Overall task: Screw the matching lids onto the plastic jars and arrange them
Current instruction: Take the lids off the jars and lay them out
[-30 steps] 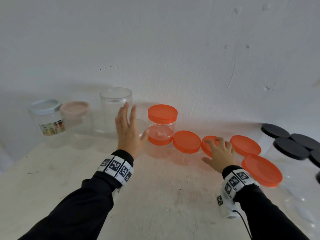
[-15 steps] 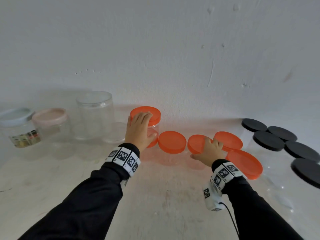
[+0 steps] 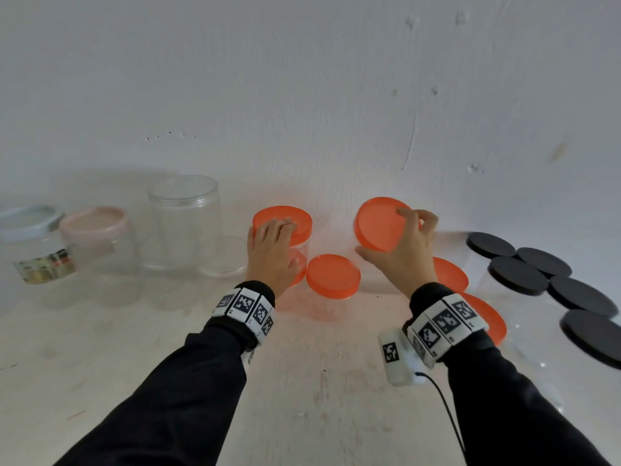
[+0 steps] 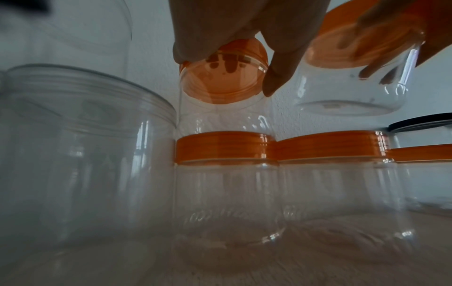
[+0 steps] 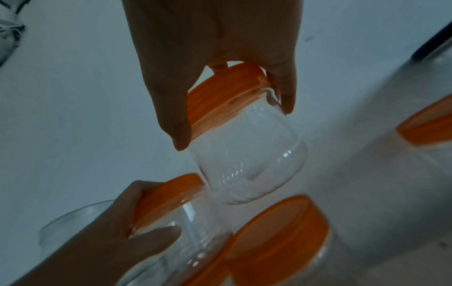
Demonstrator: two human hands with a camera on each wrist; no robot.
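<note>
In the lower half of the head view, two black sleeves are reaching forward over the pale counter (image 3: pixel 302 398). Left of centre, the left hand (image 3: pixel 270 253) is curling its grip over the orange lid of a stacked jar (image 3: pixel 285 227), which is standing on a lidded jar below it; the left wrist view is showing that stack from underneath, with the lower jar (image 4: pixel 225 185) resting on the counter. Right of centre, the right hand (image 3: pixel 405 253) is holding a lifted jar (image 3: pixel 379 223) by its orange lid, tilted; only the right wrist view is revealing its clear body (image 5: pixel 249 164) hanging in the air. Black-lidded jars (image 3: pixel 517 274) are sitting at the right edge, and clear jars (image 3: pixel 184 216) at the far left by the wall.
</note>
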